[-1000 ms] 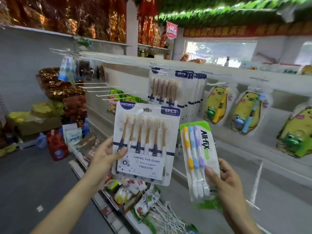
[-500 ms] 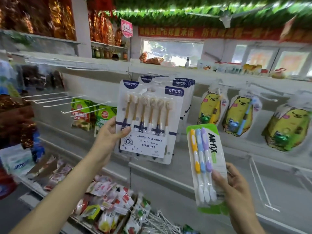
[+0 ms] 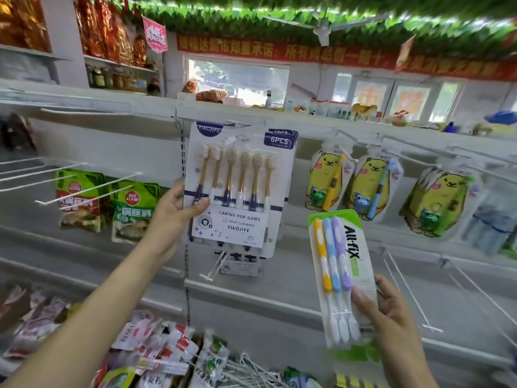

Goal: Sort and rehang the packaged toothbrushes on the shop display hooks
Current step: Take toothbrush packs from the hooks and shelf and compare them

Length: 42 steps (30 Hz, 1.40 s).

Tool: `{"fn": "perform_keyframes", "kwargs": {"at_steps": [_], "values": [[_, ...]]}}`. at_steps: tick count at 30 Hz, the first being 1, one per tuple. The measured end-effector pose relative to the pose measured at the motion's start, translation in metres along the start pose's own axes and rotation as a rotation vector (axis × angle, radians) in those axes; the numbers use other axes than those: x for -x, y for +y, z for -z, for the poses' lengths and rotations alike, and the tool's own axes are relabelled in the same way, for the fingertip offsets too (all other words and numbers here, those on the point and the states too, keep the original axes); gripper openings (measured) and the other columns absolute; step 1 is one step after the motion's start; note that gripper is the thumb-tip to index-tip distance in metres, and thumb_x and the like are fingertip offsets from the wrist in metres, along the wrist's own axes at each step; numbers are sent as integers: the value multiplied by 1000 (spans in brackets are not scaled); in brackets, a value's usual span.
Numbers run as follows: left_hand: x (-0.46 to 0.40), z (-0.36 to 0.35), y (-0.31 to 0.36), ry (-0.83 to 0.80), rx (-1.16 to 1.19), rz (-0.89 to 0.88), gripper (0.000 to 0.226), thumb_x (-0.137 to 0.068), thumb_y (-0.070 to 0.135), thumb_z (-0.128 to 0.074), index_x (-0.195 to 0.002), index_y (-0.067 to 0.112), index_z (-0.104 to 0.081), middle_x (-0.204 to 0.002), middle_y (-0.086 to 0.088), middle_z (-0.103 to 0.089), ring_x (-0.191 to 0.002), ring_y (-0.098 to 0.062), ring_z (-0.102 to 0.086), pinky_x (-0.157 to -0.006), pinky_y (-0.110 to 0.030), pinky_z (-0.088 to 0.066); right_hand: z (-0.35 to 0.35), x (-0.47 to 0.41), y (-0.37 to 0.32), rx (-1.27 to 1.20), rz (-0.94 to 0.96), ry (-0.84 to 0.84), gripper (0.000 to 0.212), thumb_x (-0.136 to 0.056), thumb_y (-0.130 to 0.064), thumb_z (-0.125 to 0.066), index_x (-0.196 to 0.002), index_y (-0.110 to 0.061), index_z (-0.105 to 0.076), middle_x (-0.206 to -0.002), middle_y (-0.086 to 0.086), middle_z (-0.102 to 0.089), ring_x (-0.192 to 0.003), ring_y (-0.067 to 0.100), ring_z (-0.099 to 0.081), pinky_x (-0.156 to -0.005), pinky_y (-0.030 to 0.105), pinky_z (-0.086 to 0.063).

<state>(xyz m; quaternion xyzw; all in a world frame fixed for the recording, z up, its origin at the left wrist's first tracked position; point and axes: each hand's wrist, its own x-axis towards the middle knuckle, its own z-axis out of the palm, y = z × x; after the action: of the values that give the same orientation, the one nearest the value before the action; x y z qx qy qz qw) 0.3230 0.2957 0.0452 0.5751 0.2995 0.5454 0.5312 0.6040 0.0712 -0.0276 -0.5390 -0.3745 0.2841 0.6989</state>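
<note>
My left hand grips the left edge of a white six-piece toothbrush pack, thumb across its front. The pack is raised against the same packs hanging on a top hook; its hang hole lies about level with that hook. My right hand holds a green-edged three-brush pack by its lower right, low and right of the six-piece pack, brush heads pointing down.
Yellow bear toothbrush packs hang to the right. Bare white hooks stick out at lower right and at left, beside green sachets. Snack packets fill the bottom shelf.
My left hand has lifted the six-piece pack up to the hook with the matching packs. The view has swung right. The three-brush pack stays low in my right hand.
</note>
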Motion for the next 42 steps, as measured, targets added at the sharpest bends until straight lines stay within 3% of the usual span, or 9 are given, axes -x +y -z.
{"fn": "perform_keyframes", "kwargs": {"at_steps": [11, 14, 17, 22, 26, 29, 33, 37, 42], "values": [[-37, -3, -30, -28, -29, -36, 48, -84, 2, -70, -129, 13, -58, -117, -4, -73, -110, -17, -70, -89, -31, -58, -8, 9, 7, 47, -22, 38, 19, -90, 1, -60, -107, -4, -66, -98, 16, -77, -81, 25, -74, -69, 32, -62], [-41, -7, -35, -35, -39, -44, 45, -85, 2, -70, -127, 12, -58, -115, -1, -74, -108, -15, -70, -89, -27, -58, -9, 12, 11, 81, 1, 26, 23, -86, -15, -70, -107, -7, -68, -101, 14, -77, -93, 33, -73, -84, 48, -60], [-39, -9, -39, -30, -45, -65, 47, -86, 5, -70, -130, 11, -56, -118, -3, -73, -110, -15, -69, -88, -25, -57, -7, 14, 13, 96, 20, -8, 57, -61, -55, -88, -102, -19, -73, -106, 12, -76, -97, 30, -73, -85, 44, -59], [-21, -14, -39, 33, -127, -118, 55, -86, 16, -72, -136, 12, -47, -121, 6, -66, -109, -7, -66, -95, -25, -54, -1, 18, 14, 103, 17, -33, 28, -84, -13, -67, -111, -5, -66, -107, 11, -76, -103, 30, -71, -81, 29, -59], [5, -14, -49, 224, -395, -242, 83, -83, 19, -78, -148, 26, -27, -144, 1, -40, -127, -10, -43, -108, -25, -37, 3, 21, 9, 132, 29, -77, 24, -85, -11, -63, -108, -3, -66, -105, 12, -76, -97, 28, -72, -78, 31, -60], [33, -25, -54, 345, -584, -456, 75, -84, 14, -73, -146, 19, -32, -145, -8, -33, -137, -14, -24, -116, -17, -15, 13, 21, 3, 315, 94, -135, 16, -92, -7, -63, -102, -18, -71, -102, 4, -76, -94, 22, -72, -81, 35, -57], [70, -57, -56, -32, -608, -620, 50, -93, 28, -61, -139, 22, -44, -135, 9, -44, -130, -10, -40, -112, -26, -32, 25, 18, -12, 647, 194, -261, 8, -93, -29, -64, -98, -25, -68, -91, 0, -71, -84, 16, -66, -74, 36, -51], [86, -96, -54, -584, -542, -453, 48, -94, 52, -57, -140, 41, -47, -127, 22, -56, -119, -5, -55, -95, -17, -43, 42, 20, -22, 926, 237, -334, 15, -93, -39, -59, -102, -27, -62, -84, -4, -70, -79, 17, -67, -75, 47, -53], [87, -137, -68, -786, -660, -477, 19, -87, 42, -73, -106, 37, -72, -92, 40, -60, -92, 16, -57, -76, -5, -40, 70, 32, -32, 1246, 308, -289, 18, -94, -47, -56, -110, -39, -54, -87, -12, -73, -84, 13, -68, -70, 37, -53]]}}
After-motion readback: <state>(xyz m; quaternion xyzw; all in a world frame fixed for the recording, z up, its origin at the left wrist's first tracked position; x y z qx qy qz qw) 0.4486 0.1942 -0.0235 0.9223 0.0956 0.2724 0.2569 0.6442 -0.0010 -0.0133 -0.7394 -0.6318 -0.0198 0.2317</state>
